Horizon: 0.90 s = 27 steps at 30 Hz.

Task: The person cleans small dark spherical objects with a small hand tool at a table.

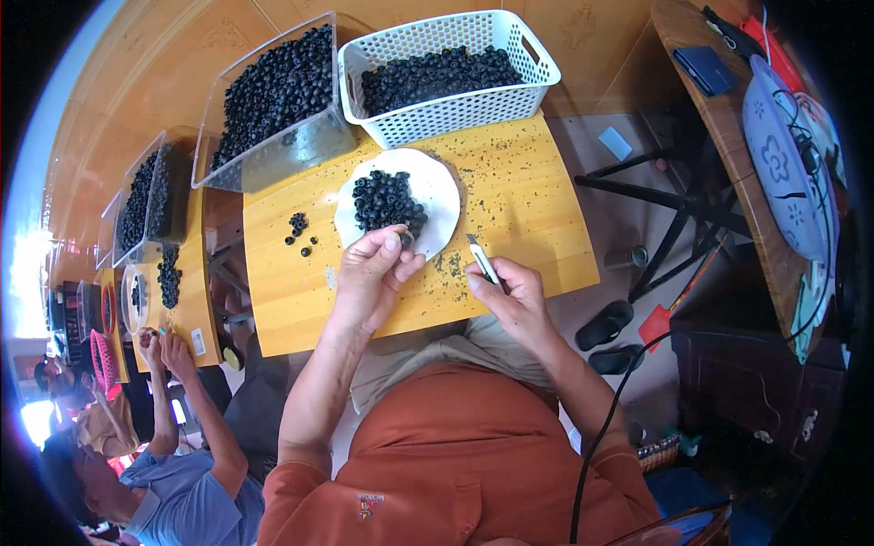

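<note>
My left hand (373, 273) pinches a small dark round part (406, 239) between thumb and fingertips, just over the near edge of a white plate (442, 205). On that plate lies a heap of small black round parts (378, 196), some with a hole through them. My right hand (512, 296) grips a slim white utility knife (483, 262), its blade pointing up and away from me. The blade is apart from the part in my left hand. Several loose black parts (298, 225) lie on the yellow wooden table (300, 314), left of the plate.
A clear plastic bin (269, 164) and a white perforated basket (401, 127), both with many black parts, stand along the table's far side. Dark crumbs are scattered over the tabletop. At the left, another person (196, 487) works at a similar table. Dark slippers (604, 325) lie on the floor.
</note>
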{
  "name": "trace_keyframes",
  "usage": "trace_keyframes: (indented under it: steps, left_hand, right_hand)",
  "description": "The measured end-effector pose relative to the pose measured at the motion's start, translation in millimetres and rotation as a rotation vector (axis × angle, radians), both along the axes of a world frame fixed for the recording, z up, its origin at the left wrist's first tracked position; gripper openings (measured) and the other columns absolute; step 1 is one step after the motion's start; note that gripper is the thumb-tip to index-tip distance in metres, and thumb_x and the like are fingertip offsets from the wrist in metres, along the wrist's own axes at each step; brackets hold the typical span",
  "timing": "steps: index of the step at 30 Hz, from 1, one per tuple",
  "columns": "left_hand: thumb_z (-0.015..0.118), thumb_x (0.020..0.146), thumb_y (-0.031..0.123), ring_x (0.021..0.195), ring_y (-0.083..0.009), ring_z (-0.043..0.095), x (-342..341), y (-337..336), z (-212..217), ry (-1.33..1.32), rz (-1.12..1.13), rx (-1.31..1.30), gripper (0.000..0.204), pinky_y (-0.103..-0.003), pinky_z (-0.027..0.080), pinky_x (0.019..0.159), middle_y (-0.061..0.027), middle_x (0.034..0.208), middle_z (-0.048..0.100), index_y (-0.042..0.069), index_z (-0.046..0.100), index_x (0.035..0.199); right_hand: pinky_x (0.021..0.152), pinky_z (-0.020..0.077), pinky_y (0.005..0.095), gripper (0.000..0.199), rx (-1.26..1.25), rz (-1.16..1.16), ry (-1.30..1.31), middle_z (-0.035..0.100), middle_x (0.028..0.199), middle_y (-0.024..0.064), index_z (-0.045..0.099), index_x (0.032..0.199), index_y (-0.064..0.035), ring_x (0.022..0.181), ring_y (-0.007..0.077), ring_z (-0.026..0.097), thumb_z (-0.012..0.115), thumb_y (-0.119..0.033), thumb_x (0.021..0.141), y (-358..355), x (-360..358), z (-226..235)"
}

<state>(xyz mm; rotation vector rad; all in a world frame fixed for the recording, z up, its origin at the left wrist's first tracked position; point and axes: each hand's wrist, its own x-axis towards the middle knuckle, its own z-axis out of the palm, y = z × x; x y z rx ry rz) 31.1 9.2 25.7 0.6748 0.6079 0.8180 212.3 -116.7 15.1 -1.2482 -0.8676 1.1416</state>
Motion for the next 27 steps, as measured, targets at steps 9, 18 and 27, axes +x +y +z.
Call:
trace_keyframes:
  steps: [9,18,27]
  left_hand:
    - [0.062,0.095,0.013,0.080,-0.0117,0.065,3.8,-15.0,2.1,-0.058,-0.011,-0.058,0.016,-0.032,0.061,0.082,-0.0056,0.090,0.067,0.003,0.066,0.108]
    - [0.061,0.096,0.015,0.082,-0.0122,0.065,4.9,-25.1,3.9,-0.109,-0.033,-0.062,0.014,-0.032,0.061,0.082,-0.0057,0.090,0.065,0.004,0.064,0.104]
    - [0.061,0.096,0.014,0.083,-0.0128,0.066,3.7,-29.7,-1.8,-0.132,-0.024,-0.107,0.013,-0.033,0.061,0.083,-0.0062,0.092,0.065,0.004,0.064,0.105]
  right_hand:
    - [0.057,0.0428,0.0267,0.022,0.101,0.019,-0.332,0.062,0.076,0.0061,0.065,0.105,0.0031,0.065,0.0116,0.056,0.063,-0.016,0.093,8.0,-5.8,11.9]
    - [0.062,0.0521,0.0388,0.025,0.299,-0.049,-0.672,0.066,0.087,0.0158,0.065,0.109,-0.0010,0.073,0.0322,0.067,0.065,-0.020,0.092,11.2,-11.0,19.0]
    - [0.058,0.0499,0.0394,0.026,0.327,-0.066,-0.709,0.064,0.080,0.0132,0.065,0.110,-0.0027,0.067,0.0307,0.065,0.068,-0.019,0.089,9.9,-10.7,13.3]
